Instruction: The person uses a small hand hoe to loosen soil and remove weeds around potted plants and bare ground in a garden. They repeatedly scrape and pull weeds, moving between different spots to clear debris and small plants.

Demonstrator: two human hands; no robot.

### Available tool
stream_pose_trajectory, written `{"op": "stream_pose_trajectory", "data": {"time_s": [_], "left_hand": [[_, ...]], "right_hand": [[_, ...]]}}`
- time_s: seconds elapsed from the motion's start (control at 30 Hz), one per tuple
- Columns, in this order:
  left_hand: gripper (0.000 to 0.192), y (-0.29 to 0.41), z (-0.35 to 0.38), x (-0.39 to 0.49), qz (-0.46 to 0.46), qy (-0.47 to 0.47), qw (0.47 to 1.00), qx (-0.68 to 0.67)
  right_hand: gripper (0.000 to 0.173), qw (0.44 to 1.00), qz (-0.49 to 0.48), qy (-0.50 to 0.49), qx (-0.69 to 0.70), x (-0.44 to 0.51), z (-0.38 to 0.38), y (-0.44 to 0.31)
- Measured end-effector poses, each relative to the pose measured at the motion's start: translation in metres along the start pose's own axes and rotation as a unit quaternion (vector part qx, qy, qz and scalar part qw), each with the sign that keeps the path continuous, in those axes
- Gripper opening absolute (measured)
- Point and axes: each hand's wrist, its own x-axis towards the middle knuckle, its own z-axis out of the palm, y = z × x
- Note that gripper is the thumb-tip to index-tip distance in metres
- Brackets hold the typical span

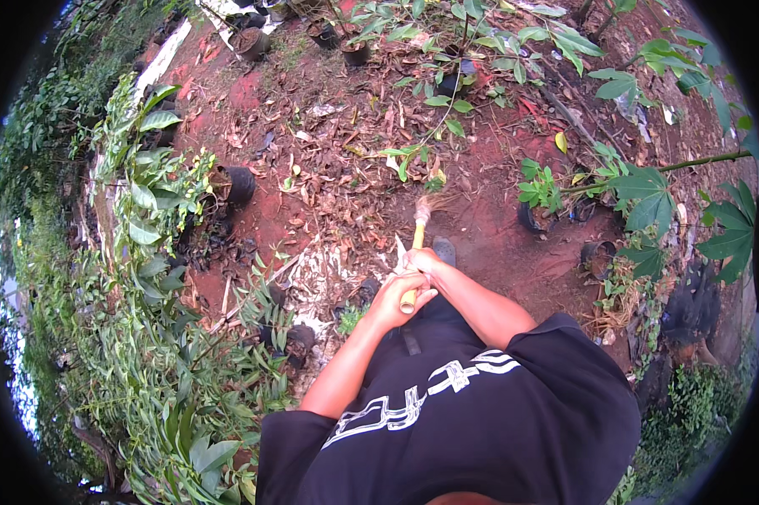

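Observation:
Both my hands grip a broom with a yellow bamboo-like handle (419, 235) and fibre bristles (441, 201). My left hand (397, 299) is around the handle near its open, hollow end. Just ahead of it, my right hand (422, 260) closes on the handle farther down. The bristles point away from me, at the edge of a spread of dry brown leaves (354, 164). A pale pointed piece (401, 247) shows beside my right hand; what it is cannot be made out. Below the hands a grey shoe (444, 250) stands on the reddish soil.
Black plant bags or pots stand at the left (239, 185), at the back (355, 53) and at the right (597, 259). Leafy plants (146, 303) crowd my left side. A green stem (682, 165) with broad leaves reaches in from the right. A thin branch (446, 113) hangs ahead.

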Motion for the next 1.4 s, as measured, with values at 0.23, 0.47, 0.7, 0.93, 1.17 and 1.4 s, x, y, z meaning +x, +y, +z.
{"op": "stream_pose_trajectory", "data": {"time_s": [0.23,0.47,0.7,0.93,1.17,1.4], "left_hand": [[0.016,0.056,0.025,0.033,0.025,-0.005,0.984,0.176],[0.031,0.130,0.029,0.060,0.144,-0.081,0.976,0.145],[0.038,0.157,0.046,0.088,0.192,-0.212,0.958,0.011],[0.031,0.104,0.049,0.122,0.221,-0.265,0.936,-0.065],[0.023,0.028,-0.009,0.155,0.122,-0.201,0.972,-0.021],[0.011,0.029,-0.120,0.158,0.067,-0.049,0.988,0.131]], "right_hand": [[0.014,0.964,-0.104,-0.207,-0.131,-0.031,0.011,-0.061],[0.021,0.959,-0.073,-0.247,-0.114,-0.102,-0.030,-0.101],[0.010,0.984,-0.032,-0.066,-0.160,-0.166,-0.107,-0.104],[0.007,0.991,0.018,0.091,0.097,-0.143,-0.159,-0.076],[0.008,0.991,0.070,0.111,0.006,-0.045,-0.094,-0.137],[0.020,0.974,-0.022,-0.205,-0.091,0.004,0.086,-0.227]]}}
